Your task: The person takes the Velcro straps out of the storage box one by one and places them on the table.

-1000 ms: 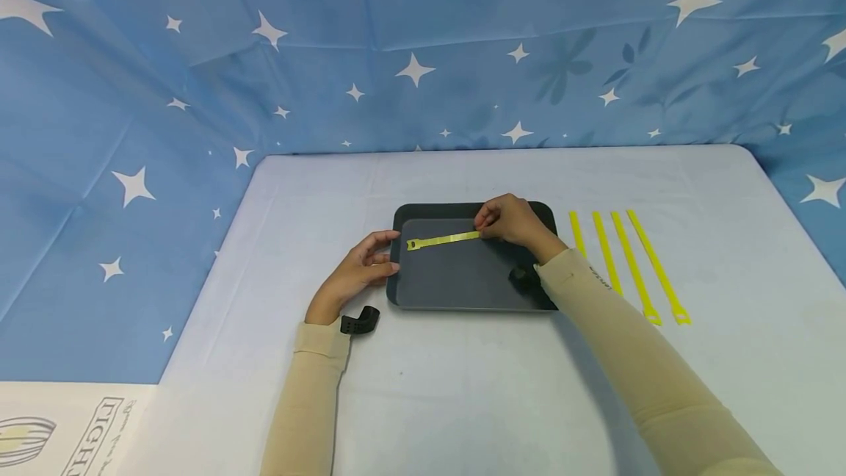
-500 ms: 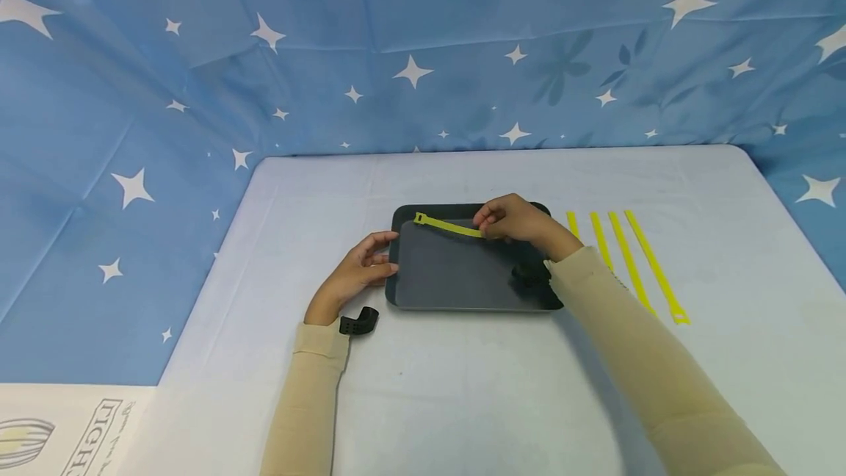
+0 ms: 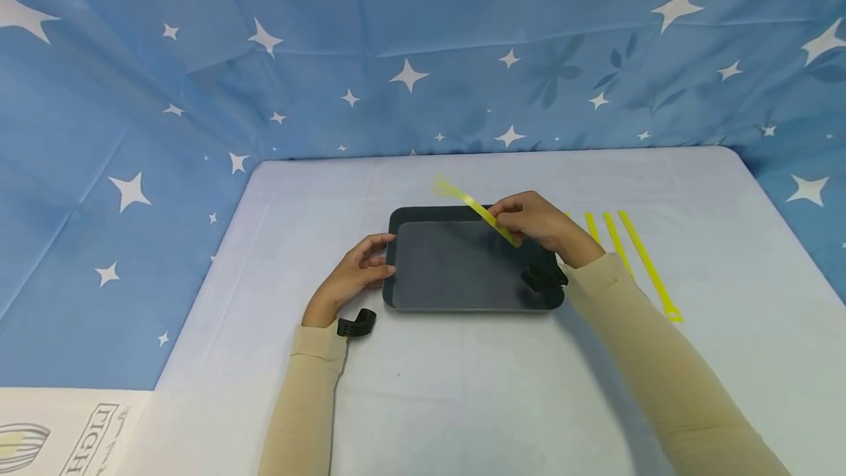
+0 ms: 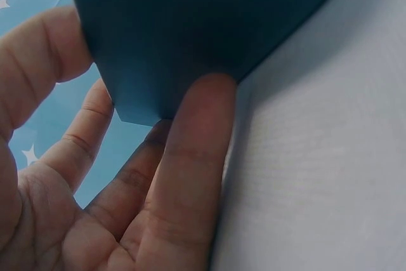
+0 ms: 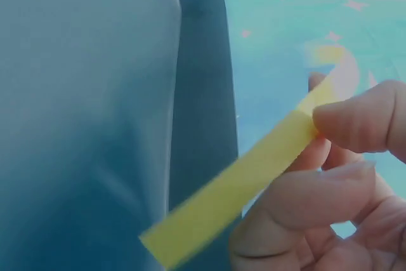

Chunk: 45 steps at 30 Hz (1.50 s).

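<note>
A yellow strap-like cable tie [image 3: 485, 217] with a slotted head is pinched between the thumb and fingers of my right hand [image 3: 538, 225], above the right part of a dark grey tray [image 3: 449, 270]. Its slotted end points up and to the left, blurred in the head view. The right wrist view shows the strap's plain end [image 5: 190, 220] hanging past my fingers over the tray's rim. My left hand [image 3: 350, 278] rests its fingertips along the tray's left end. Up close, a finger [image 4: 196, 150] lies against the tray's outer wall [image 4: 190, 30].
Several more yellow cable ties [image 3: 644, 259] lie side by side to the right of the tray, partly hidden by my right forearm. A white cloth [image 3: 410, 388] covers the table, and a blue star-printed curtain [image 3: 297, 72] hangs behind it.
My right hand has swung the cable tie's slotted end up and away from over the tray, past its far rim, and shifted slightly right. My left hand stays at the tray's end.
</note>
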Each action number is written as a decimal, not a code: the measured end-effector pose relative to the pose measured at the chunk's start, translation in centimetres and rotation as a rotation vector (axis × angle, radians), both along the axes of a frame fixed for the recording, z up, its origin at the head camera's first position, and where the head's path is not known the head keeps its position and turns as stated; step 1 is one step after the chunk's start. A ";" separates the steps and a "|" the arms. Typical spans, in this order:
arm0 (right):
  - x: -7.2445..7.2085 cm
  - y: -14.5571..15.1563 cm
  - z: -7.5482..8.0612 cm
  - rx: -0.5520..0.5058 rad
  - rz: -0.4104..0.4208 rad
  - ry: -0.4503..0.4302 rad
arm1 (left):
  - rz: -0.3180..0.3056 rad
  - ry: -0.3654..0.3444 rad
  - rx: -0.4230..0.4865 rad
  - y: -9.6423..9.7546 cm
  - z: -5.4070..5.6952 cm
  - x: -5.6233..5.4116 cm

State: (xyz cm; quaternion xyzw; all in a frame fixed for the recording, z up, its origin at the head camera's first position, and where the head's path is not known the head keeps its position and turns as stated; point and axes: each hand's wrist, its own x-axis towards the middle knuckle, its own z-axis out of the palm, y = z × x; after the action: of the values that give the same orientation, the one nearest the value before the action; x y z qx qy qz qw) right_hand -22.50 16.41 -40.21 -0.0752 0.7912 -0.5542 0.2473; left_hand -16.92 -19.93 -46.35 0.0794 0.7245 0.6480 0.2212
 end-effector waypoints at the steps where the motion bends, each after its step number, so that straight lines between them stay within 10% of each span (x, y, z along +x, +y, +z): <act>1: 0.1 0.1 0.0 0.004 -0.009 0.003 | -0.002 0.001 0.002 0.0 0.0 0.0; 45: 6.3 6.4 1.4 -0.287 -0.164 0.220 | 0.011 -0.018 -0.042 0.0 -0.3 0.0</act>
State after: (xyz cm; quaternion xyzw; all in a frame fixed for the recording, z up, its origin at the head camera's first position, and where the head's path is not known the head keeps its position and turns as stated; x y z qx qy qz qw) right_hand -16.24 22.85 -38.76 -0.1051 0.7297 -0.6682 0.0999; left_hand -16.89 -19.92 -46.62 0.0647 0.7364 0.6344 0.2258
